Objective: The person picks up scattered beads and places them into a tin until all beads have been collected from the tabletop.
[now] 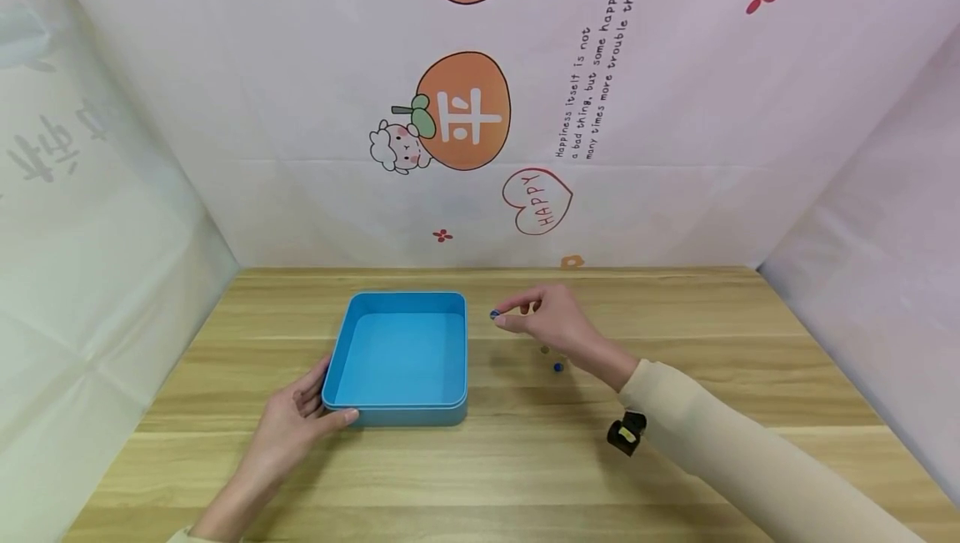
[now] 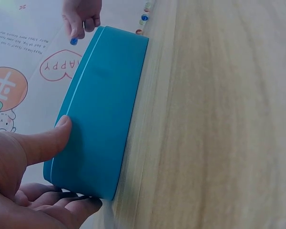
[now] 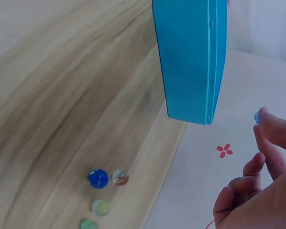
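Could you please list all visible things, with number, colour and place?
Table: one, light brown, lower head view
Box: one, blue, on the table
Held marble: one, blue, right of the box
Loose marbles: at least four, mixed colours including blue and green, on the table
Printed cloth: count unclear, white, behind the table
Small object: one, black, near the right wrist
Sleeves: two, beige, on both arms
Left hand: one, gripping the box's near left corner
Right hand: one, pinching the held marble
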Available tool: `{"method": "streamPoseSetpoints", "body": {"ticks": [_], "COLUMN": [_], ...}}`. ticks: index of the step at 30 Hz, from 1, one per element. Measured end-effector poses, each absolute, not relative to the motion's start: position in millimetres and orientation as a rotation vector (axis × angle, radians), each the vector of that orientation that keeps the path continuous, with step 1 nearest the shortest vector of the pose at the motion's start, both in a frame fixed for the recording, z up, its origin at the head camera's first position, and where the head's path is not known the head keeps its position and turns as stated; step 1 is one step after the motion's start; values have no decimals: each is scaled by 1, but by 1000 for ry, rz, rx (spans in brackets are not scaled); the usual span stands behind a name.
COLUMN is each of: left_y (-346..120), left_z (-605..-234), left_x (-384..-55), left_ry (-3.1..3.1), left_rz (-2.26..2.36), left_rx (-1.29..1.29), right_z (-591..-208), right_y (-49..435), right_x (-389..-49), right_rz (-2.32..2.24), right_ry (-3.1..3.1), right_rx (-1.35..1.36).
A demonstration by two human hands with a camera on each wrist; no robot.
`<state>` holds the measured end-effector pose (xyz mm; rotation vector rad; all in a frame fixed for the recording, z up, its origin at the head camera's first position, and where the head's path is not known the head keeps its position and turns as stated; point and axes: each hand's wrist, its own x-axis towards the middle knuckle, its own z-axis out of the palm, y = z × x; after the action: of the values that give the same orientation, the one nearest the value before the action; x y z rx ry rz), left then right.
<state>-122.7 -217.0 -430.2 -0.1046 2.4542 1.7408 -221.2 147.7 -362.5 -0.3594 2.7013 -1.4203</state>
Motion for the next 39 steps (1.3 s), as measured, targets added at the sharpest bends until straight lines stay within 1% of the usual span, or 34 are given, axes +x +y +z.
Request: {"method": "streamPoseSetpoints", "body": {"ticks": [17, 26, 39], "left_y": [-217, -217, -217], "left_z": [-432, -431, -430], "left_x": [-124, -124, -126], "left_ry": [2447, 2444, 2549], "left_rz": [1759, 1753, 1605], "left_rx": [-97, -104, -67], "right_z": [-357, -355, -358], "right_y": [103, 77, 47], "right_x": [-237, -239, -240], "right_rz": [-1438, -1441, -1404], "right_ry": [2633, 2621, 2605], "right_rx": [-395, -428, -455]}}
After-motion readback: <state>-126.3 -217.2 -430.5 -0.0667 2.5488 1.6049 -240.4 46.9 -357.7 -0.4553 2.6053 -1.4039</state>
